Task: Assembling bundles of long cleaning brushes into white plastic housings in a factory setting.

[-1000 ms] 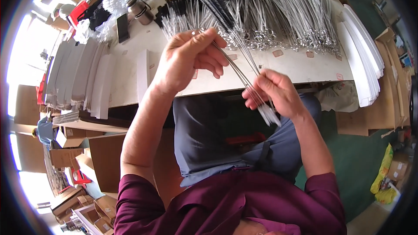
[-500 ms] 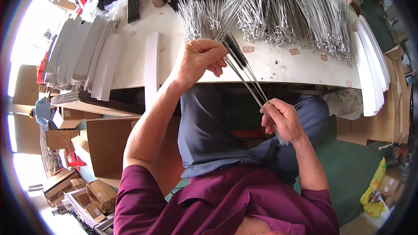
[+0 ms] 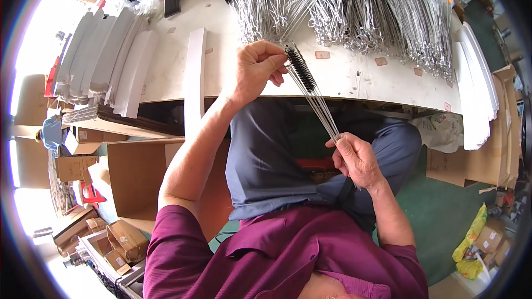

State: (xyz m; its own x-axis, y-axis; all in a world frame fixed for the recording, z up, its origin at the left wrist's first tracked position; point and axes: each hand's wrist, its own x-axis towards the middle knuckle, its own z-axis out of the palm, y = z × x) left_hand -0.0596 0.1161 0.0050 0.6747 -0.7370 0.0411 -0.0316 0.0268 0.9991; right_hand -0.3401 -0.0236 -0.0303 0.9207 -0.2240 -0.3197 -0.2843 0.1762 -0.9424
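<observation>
A burgundy short-sleeved shirt [image 3: 277, 263] fills the lower centre of the frame, its cloth finely ribbed and creased. Its collar [image 3: 363, 288], at the bottom edge, is a lighter pinkish purple. The left sleeve [image 3: 177, 241] and right sleeve [image 3: 405, 266] are the same burgundy, leaving both forearms bare. Slate-blue trousers [image 3: 260, 166], loose and wrinkled, show at mid-frame, with a narrow dark strap [image 3: 344, 191] near the waist. The left hand [image 3: 255, 72] and right hand [image 3: 357, 160] are ungloved.
</observation>
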